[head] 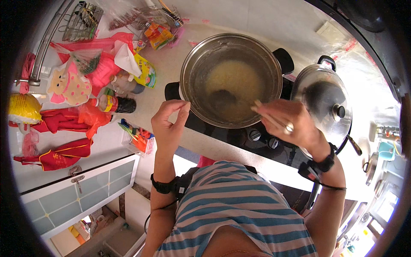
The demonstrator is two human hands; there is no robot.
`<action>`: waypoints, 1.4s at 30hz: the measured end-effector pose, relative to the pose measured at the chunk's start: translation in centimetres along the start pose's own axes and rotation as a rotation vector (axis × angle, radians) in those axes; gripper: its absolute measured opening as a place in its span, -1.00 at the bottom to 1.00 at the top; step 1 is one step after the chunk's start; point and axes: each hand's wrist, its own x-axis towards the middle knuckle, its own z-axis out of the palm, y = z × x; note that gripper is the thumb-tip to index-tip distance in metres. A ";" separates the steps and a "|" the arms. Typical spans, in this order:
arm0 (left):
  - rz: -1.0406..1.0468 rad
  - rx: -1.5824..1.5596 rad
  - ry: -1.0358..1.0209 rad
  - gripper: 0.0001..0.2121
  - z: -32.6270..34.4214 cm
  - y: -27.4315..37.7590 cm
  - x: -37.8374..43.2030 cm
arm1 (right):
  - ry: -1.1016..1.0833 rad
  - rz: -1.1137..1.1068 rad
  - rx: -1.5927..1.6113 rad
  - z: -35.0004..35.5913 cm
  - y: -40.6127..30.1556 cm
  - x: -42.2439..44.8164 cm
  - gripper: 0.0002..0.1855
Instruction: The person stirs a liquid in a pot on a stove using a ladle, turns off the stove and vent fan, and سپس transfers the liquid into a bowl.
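Observation:
My right hand (285, 122) grips a pale stick-like utensil (273, 119) with a shiny metal end, over the near right rim of a large stainless steel pot (231, 125). Motion blur hides whether it is one stick or a pair. Inside the pot is cloudy liquid (237, 77) with a pale yellow patch and a dark round shape, perhaps a reflection. My left hand (170, 122) is just outside the pot's left rim, below its black side handle (172, 91). Its thumb and forefinger meet in a ring with nothing visible between them; contact with the rim is unclear.
The pot stands on a black cooktop (221, 131) with knobs. A domed steel lid (321, 99) rests to the right. Bottles (117, 104), seasoning bags (144, 70) and a wire rack (83, 21) crowd the left. A plastic basket (138, 141) is near the counter edge.

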 end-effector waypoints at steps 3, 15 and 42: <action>0.031 -0.012 -0.016 -0.92 -0.3 0.1 0.1 | 0.070 0.095 -0.127 0.6 1.1 0.4 -0.68; 0.053 -0.017 -0.060 -0.89 -0.3 -0.7 -0.7 | 0.150 0.109 -0.197 2.1 -0.5 -0.2 -0.69; -0.070 -0.059 -0.006 -0.88 -1.0 -2.5 -2.0 | 0.143 0.208 -0.190 2.3 -4.5 -1.1 -0.72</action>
